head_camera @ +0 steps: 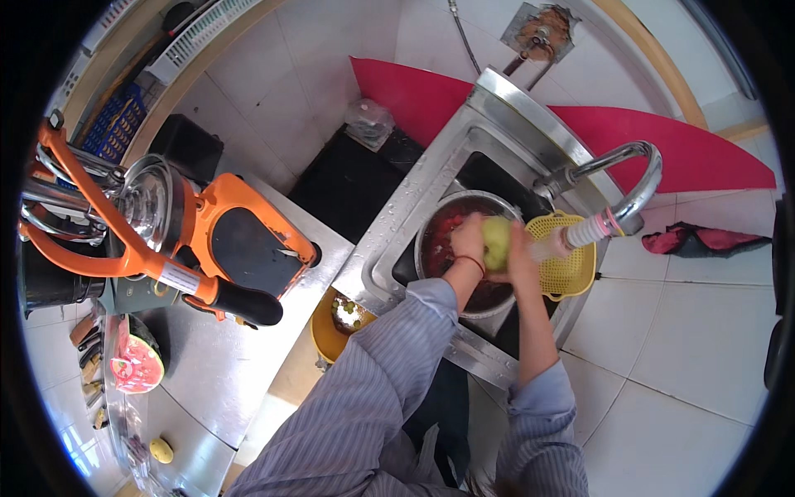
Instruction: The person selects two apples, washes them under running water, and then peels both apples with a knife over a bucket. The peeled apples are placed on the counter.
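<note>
Both of my hands are over a round metal bowl (424, 261) standing in the stainless steel sink (397, 255). A pale green fruit (497, 243), its kind unclear, is held between them. My left hand (468, 239), with a red cord at the wrist, grips it from the left. My right hand (520, 251) is blurred and lies against its right side. Small red fruits (444, 227) lie in dark liquid in the bowl. The curved chrome faucet (649, 168) ends in a pink and white nozzle (581, 235) right of my right hand. Beneath the nozzle sits a yellow plastic colander (571, 273).
An orange manual juicer press (146, 255) stands on the steel counter (205, 366) at left. A cut watermelon (140, 363) and a yellow fruit (161, 450) lie on that counter. Below the sink's left edge is a yellow bin (323, 332). A dark cloth (702, 241) lies at right.
</note>
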Action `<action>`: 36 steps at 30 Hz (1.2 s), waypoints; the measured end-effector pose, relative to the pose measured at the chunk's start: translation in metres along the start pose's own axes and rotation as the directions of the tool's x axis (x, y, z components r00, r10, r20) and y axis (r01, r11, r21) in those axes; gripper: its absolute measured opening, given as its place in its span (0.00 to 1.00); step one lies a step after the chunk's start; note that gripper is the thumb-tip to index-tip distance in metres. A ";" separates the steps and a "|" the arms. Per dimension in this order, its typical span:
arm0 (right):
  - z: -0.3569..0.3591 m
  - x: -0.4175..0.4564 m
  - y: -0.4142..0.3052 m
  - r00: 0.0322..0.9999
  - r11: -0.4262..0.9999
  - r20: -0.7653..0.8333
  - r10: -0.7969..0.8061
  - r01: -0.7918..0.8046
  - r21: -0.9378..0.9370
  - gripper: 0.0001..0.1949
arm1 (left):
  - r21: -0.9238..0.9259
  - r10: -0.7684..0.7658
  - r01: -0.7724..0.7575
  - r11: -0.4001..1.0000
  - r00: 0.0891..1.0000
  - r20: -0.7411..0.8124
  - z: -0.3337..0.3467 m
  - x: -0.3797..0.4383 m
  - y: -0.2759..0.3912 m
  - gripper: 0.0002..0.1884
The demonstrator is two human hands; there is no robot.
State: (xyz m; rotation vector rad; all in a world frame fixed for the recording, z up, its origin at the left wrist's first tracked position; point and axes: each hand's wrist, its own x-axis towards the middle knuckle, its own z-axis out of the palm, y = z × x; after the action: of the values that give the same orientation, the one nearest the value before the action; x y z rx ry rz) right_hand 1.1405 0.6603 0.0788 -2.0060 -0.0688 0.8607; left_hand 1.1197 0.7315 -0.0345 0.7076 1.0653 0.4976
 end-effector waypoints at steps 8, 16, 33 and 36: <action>-0.017 0.006 0.040 0.804 0.823 -0.216 -0.554 0.492 -0.283 0.20 | 0.450 -0.015 -0.034 0.892 0.994 0.106 0.022 -0.039 0.003 0.28; -0.030 0.028 0.048 0.988 0.774 0.143 0.063 -0.139 0.618 0.15 | 0.362 0.384 -0.646 0.672 0.722 0.576 -0.028 -0.063 0.016 0.26; -0.014 -0.021 0.040 0.858 0.877 0.479 -0.184 -0.077 0.475 0.36 | 0.332 0.060 -0.174 0.927 0.943 0.327 -0.069 -0.076 0.058 0.22; 0.016 -0.051 0.070 0.981 0.733 0.119 -0.152 0.031 0.679 0.33 | 0.619 0.120 -0.467 0.631 0.848 0.516 -0.064 -0.090 0.053 0.23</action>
State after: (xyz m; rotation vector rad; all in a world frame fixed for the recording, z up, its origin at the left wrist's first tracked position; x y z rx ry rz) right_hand 1.0729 0.6132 0.0472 -1.2267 0.0481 0.8339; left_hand 1.0227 0.7248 0.0402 1.6678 0.6844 0.1493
